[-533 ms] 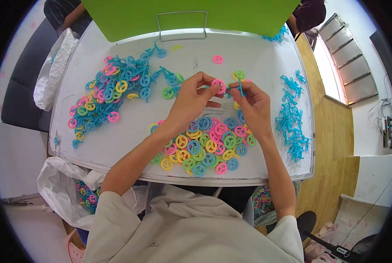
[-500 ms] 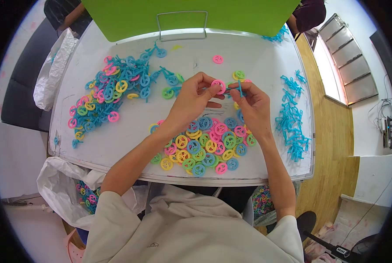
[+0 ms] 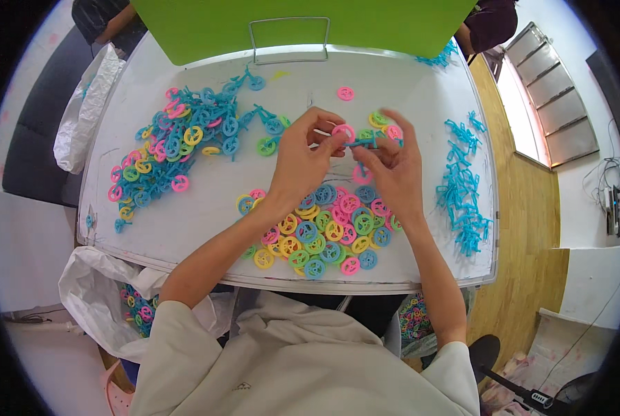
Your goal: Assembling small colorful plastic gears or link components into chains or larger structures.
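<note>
My left hand (image 3: 301, 156) is closed, thumb and fingers pinching a small pink spoked wheel (image 3: 343, 132). Close against that wheel, my right hand (image 3: 395, 163) grips a thin blue plastic toy-bike frame (image 3: 365, 143) between thumb and fingers, its index finger raised. The fingers hide part of the frame, and I cannot tell whether wheel and frame are joined. Another pink wheel (image 3: 362, 173) shows just below the right thumb; what it rests on is unclear. Below both hands spreads a pile of loose pink, yellow, green and blue wheels (image 3: 330, 232).
Blue frames with wheels on them heap up at the left of the white table (image 3: 254, 256). Bare blue frames (image 3: 459, 187) line its right side. A green panel (image 3: 289, 28) with a wire handle stands at the back. A white sack (image 3: 95, 284) hangs by the near left edge.
The blue frame, upright before, now lies sideways with its end at the pink wheel. My right hand has shifted and its index finger has lifted. My left hand has hardly moved.
</note>
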Available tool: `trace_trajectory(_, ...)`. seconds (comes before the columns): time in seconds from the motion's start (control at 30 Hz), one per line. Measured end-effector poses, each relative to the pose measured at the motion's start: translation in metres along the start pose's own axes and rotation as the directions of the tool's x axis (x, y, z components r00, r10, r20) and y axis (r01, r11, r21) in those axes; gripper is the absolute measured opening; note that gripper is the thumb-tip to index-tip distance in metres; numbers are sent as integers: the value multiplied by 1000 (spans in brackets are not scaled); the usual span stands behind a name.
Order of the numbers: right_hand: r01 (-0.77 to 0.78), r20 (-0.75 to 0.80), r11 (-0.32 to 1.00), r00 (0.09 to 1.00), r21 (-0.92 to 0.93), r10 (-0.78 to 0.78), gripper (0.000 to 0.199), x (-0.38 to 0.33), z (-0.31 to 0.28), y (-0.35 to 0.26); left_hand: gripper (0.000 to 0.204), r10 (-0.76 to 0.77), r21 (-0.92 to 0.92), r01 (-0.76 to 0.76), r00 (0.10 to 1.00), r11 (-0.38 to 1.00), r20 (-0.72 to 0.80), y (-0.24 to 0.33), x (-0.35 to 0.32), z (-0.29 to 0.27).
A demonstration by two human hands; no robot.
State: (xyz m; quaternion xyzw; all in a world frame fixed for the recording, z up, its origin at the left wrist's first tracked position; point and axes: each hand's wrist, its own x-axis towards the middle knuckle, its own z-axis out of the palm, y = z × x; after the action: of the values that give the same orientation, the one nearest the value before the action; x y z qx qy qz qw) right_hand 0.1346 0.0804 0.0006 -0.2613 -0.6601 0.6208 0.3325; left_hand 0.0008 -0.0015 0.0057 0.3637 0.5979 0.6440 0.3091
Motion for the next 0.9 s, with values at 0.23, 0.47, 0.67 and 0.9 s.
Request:
trace_trajectory(0.23,-54,-61,998,997,-23,52,17,2,-1,0,24,-11,-50,15,997,999,73,-3,-2,0)
trace_trajectory(0.47,-152,-131,985,978,83,162,18,-1,8,2,21,28,-17,-30,997,999,-74,-8,-11,11)
trace_trajectory(0.67,-75,-176,995,981,68,86,16,-3,13,8,20,91,-5,-93,984,996,-156,-13,-14,15)
trace_trajectory(0.9,83,-6,992,996,-98,-84,27,1,-5,5,19,91,-64,-93,995,994,-34,-20,-1,6)
